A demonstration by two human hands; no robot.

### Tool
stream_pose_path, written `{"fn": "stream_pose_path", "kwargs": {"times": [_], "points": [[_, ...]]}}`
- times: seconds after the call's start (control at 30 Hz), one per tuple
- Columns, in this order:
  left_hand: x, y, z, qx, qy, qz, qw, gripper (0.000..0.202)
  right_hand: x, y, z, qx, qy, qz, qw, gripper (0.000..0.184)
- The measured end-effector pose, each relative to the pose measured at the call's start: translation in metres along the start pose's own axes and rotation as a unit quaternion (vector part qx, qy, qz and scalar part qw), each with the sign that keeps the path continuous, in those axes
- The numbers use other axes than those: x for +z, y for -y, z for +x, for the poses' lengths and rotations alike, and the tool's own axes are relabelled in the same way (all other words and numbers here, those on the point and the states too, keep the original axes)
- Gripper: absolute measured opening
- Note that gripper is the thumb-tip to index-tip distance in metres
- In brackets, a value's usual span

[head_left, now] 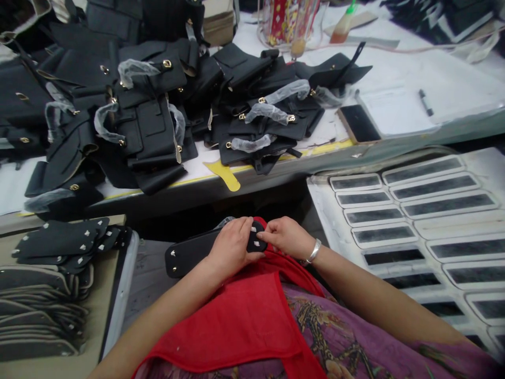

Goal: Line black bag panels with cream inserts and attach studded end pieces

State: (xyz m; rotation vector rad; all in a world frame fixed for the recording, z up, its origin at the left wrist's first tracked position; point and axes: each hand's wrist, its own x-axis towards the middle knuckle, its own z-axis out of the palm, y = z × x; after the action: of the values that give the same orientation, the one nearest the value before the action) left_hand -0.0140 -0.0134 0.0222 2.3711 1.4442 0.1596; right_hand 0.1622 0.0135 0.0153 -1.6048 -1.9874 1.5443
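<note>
A black handbag (pixel 192 251) rests at my lap, its long flat base facing up. Small studs sit at the corners of that base, some covered with white bits. My left hand (pixel 233 243) is closed over the bag, gripping it near the right end. At that same end my right hand (pixel 284 237) pinches with thumb and forefinger beside the white bits; what lies between the fingertips is too small to make out. A bit of clear plastic wrap shows behind the bag. Under my hands spreads a red apron (pixel 232 326).
Black handbags (pixel 145 126) with plastic-wrapped handles pile on the white table (pixel 453 89) ahead. A yellow strip (pixel 224 175) hangs over its edge, near a phone (pixel 358 124). Black base panels (pixel 35 310) stack at left. A board (pixel 445 218) with framed dark strips stands at right.
</note>
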Motion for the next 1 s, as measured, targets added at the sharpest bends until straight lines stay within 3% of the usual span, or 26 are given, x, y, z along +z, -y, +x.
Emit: {"fn": "stream_pose_path", "kwargs": {"times": [0.5,0.7,0.83,0.93,1.0], "points": [[0.004,0.001,0.008,0.012,0.003,-0.027,1.0,0.061,0.0,-0.003,0.003,0.008,0.008,0.024,1.0,0.031],[0.006,0.003,0.008,0.02,0.007,-0.036,0.999,0.056,0.001,0.003,0.0,0.001,-0.031,-0.051,0.998,0.03],[0.005,-0.003,0.011,0.01,0.013,-0.018,1.0,0.064,-0.001,0.009,-0.001,-0.022,-0.048,-0.122,0.991,0.03],[-0.004,0.0,-0.005,0.022,0.001,-0.037,0.999,0.082,0.0,0.012,-0.002,-0.032,-0.049,-0.16,0.985,0.032],[-0.014,0.014,-0.03,-0.007,-0.055,-0.065,0.996,0.084,0.002,0.012,-0.002,-0.021,-0.049,-0.163,0.985,0.035]]}}
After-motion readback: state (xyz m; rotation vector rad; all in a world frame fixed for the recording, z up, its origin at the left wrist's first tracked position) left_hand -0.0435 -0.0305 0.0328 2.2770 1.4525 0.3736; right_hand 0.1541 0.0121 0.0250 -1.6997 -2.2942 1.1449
